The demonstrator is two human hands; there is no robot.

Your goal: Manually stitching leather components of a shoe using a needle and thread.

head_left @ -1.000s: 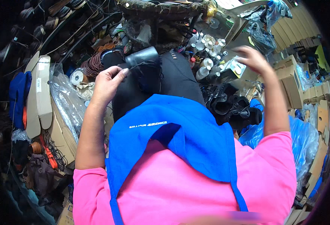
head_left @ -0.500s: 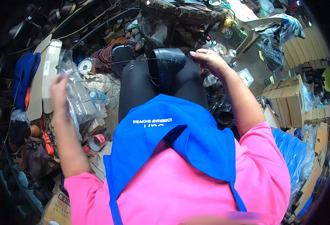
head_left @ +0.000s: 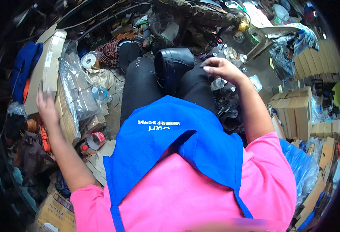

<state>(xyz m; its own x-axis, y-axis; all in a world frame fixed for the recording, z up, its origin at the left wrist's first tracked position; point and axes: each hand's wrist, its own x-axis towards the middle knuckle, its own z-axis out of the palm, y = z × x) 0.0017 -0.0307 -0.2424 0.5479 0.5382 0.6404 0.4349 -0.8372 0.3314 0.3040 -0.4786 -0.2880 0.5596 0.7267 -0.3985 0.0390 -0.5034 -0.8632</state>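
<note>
A black leather shoe [head_left: 174, 63] lies across my lap between my black-trousered thighs, and its opening faces left. Just to the right of it is my right hand [head_left: 225, 70], thumb and fingertips pinched together near the shoe's edge. What they hold, if anything, is too small to make out. Far out to the left, beside a flattened cardboard piece [head_left: 53, 62], I hold my left hand [head_left: 47, 106] raised. Motion smears its fingers, so their grip is unclear. No thread can be made out between the hands now.
Left of my legs lie clear plastic sheeting [head_left: 77, 89], a white spool [head_left: 89, 60], coiled brown cord [head_left: 108, 54] and a red-capped bottle [head_left: 95, 140]. Several small bottles [head_left: 230, 52] stand on the right. Folded cardboard boxes [head_left: 293, 112] are stacked farther right.
My left hand has swung outward and down to the left. The dark thread stretched between both hands over the shoe is no longer discernible. My right hand has shifted slightly right and down.
</note>
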